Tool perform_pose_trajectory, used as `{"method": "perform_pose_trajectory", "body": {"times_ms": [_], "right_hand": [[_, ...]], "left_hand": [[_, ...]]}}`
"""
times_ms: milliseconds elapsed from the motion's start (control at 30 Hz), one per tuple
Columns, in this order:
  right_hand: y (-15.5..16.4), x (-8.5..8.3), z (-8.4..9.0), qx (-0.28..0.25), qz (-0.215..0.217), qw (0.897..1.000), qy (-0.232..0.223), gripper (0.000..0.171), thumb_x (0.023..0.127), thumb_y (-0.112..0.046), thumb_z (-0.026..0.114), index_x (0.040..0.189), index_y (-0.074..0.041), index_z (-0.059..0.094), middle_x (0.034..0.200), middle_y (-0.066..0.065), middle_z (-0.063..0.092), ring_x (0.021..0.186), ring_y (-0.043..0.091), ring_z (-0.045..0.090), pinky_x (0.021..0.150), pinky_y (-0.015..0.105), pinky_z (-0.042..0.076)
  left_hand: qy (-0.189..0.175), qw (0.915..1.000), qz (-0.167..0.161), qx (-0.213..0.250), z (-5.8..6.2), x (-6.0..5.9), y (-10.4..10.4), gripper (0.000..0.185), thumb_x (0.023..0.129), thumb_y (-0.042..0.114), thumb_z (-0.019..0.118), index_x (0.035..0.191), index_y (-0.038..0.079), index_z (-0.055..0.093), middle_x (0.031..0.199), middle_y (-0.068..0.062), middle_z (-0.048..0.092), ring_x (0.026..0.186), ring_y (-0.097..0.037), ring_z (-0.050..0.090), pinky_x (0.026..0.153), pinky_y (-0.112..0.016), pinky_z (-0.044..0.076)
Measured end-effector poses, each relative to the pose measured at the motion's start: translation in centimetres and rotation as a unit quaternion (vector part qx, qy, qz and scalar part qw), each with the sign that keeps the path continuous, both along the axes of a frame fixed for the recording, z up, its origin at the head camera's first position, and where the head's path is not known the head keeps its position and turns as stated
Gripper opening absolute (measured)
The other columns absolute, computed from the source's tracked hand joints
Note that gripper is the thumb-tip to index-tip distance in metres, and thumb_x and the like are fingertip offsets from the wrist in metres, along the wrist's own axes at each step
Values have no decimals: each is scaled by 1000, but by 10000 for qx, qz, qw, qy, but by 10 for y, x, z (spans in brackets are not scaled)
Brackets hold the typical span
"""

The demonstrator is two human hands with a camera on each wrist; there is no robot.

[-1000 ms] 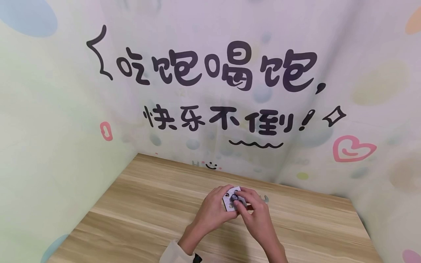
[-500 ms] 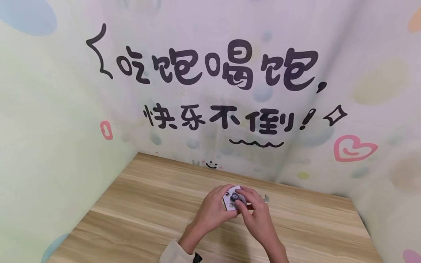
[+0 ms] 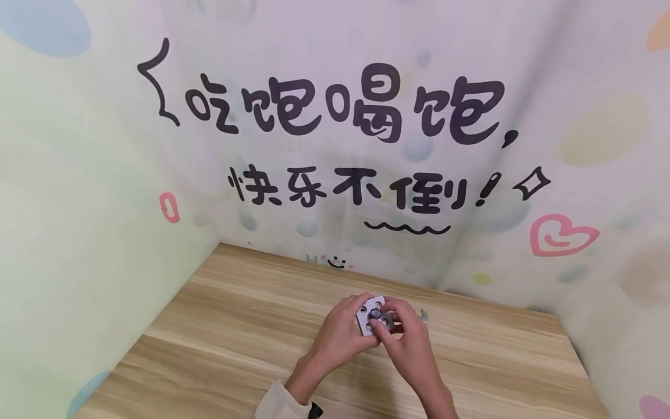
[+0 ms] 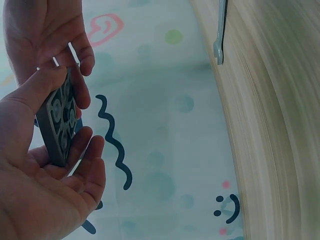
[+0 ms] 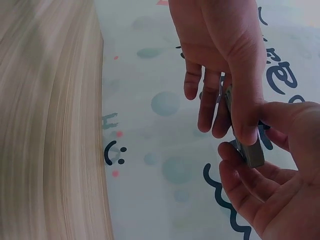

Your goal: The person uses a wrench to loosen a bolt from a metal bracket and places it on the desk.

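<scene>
This is looking like a small staged recording corner, not a real home or workshop. A light wooden desk (image 3: 251,343) is standing inside a pastel printed backdrop (image 3: 78,203) that is wrapping around it on three sides. The backdrop is showing big black cartoon Chinese letters (image 3: 345,110), a pink heart (image 3: 562,235), a smiley face (image 3: 336,263) and soft coloured dots.

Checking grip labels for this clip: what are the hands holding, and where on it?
Both hold one small grey plate with holes: the left hand by its edges, the right hand with fingertips at the dark centre piece.
</scene>
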State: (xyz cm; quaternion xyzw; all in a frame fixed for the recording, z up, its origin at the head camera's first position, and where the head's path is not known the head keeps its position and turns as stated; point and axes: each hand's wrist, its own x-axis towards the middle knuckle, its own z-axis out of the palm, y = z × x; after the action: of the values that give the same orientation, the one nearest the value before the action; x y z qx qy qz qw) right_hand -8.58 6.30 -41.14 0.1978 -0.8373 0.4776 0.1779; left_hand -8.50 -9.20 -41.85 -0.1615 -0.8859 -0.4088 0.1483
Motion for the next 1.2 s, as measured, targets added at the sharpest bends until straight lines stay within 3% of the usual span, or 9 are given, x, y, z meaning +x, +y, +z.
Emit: {"method": "perform_pose_trajectory", "body": {"times_ms": [500,933,1067,1200], "right_hand": [[2,-1,-2,141,54,9991,393,25,83,-2,77,104,-12,69,118,8,67,84,14,66,63,24,54],[3,-1,-2,198,108,9984,521,25,83,2,75,104,-10,72,118,10,67,86,18,67,62,23,53],[4,-1,-2,223,129,9989,395,26,84,1,74,108,-9,71,120,10,66,87,17,67,63,24,54],[3,0,-1,159,132,9998,-7,37,84,-3,76,118,-9,66,116,6,66,86,15,67,66,24,55]], "left_hand": [[-88,9999,49,-2,0,1,0,62,74,27,86,128,18,60,116,1,66,101,-12,58,84,-29,50],[-18,10000,2,-21,1,1,-1,61,74,28,86,128,16,60,115,1,67,101,-12,59,84,-29,50],[-24,10000,20,-22,1,1,-1,62,73,27,87,128,16,60,115,0,67,101,-12,59,84,-29,51],[-100,9999,36,-6,1,1,-2,64,72,26,87,130,16,59,117,0,66,101,-12,58,84,-30,51]]}}
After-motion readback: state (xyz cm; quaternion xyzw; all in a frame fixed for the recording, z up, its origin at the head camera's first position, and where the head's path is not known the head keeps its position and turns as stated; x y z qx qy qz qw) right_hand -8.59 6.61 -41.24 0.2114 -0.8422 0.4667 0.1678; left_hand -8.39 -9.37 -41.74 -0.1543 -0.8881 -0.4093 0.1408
